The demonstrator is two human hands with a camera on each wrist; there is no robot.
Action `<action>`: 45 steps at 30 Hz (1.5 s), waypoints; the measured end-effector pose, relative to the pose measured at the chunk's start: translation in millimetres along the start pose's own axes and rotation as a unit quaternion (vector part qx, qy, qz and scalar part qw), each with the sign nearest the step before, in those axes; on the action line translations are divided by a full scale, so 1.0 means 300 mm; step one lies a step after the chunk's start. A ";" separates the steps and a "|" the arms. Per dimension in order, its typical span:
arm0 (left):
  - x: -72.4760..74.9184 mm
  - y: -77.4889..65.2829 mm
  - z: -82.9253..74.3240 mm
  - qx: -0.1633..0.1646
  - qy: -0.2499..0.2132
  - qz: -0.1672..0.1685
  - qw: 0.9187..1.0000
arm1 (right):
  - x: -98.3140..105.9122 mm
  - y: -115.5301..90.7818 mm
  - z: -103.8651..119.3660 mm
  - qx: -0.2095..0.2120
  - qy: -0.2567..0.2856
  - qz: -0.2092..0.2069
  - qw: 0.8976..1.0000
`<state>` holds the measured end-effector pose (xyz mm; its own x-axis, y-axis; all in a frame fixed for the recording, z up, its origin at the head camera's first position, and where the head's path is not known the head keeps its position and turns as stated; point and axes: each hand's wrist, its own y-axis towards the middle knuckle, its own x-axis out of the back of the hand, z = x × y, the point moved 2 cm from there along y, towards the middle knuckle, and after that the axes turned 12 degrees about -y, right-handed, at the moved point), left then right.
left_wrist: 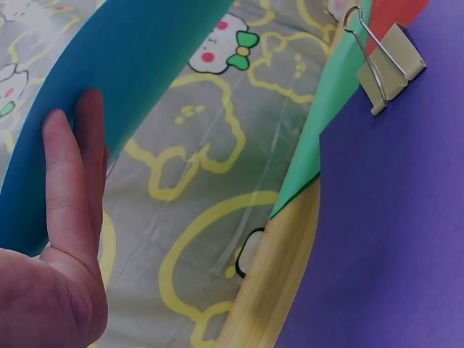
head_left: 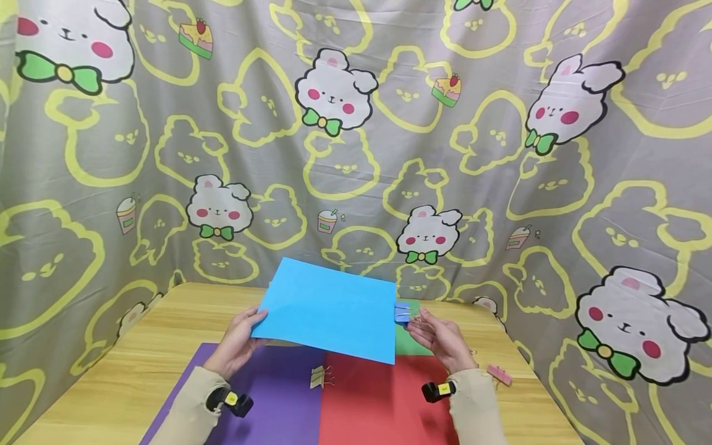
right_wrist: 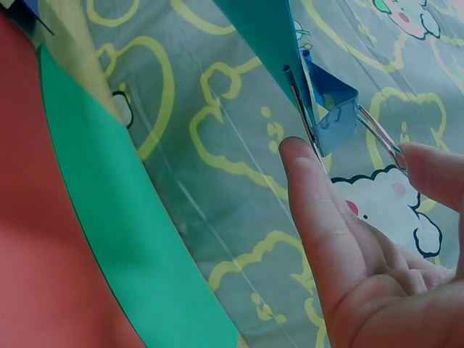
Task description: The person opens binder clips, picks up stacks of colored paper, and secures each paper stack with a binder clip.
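A bright blue sheet [head_left: 334, 309] is held up, tilted, above the table. My left hand [head_left: 239, 339] pinches its left edge, thumb on top and fingers [left_wrist: 67, 181] against the underside. At the sheet's right edge sits a blue binder clip [head_left: 402, 312], its jaws over the paper. My right hand [head_left: 442, 341] holds the clip by its wire handles. In the right wrist view the index fingertip [right_wrist: 296, 151] is at one handle and the thumb [right_wrist: 431, 170] at the other, with the handles spread apart.
Purple [head_left: 272, 402] and red [head_left: 384, 408] sheets lie side by side on the wooden table [head_left: 100, 371], with a green sheet [head_left: 417, 343] behind. A cream binder clip [head_left: 317, 377] sits where purple meets red. A pink binder clip [head_left: 499, 374] lies at right. A patterned curtain [head_left: 267, 148] hangs behind.
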<state>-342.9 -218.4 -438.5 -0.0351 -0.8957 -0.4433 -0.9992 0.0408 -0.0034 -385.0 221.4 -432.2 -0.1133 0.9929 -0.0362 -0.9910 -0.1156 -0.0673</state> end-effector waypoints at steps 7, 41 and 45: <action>-0.010 -0.002 0.006 0.001 0.002 -0.006 1.000 | -0.018 -0.001 0.000 0.003 0.004 0.006 1.000; -0.029 0.001 0.032 0.013 -0.011 0.019 1.000 | -0.040 0.008 -0.004 -0.002 0.017 0.037 0.999; -0.029 0.005 0.031 0.014 -0.009 0.021 1.000 | -0.042 0.007 -0.004 -0.002 0.016 0.039 0.999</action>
<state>-343.9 -206.3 -443.0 -0.0757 -0.8845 -0.4604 -0.9959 0.0901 -0.0092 -385.6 208.7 -432.9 -0.1887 0.9793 -0.0728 -0.9787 -0.1936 -0.0677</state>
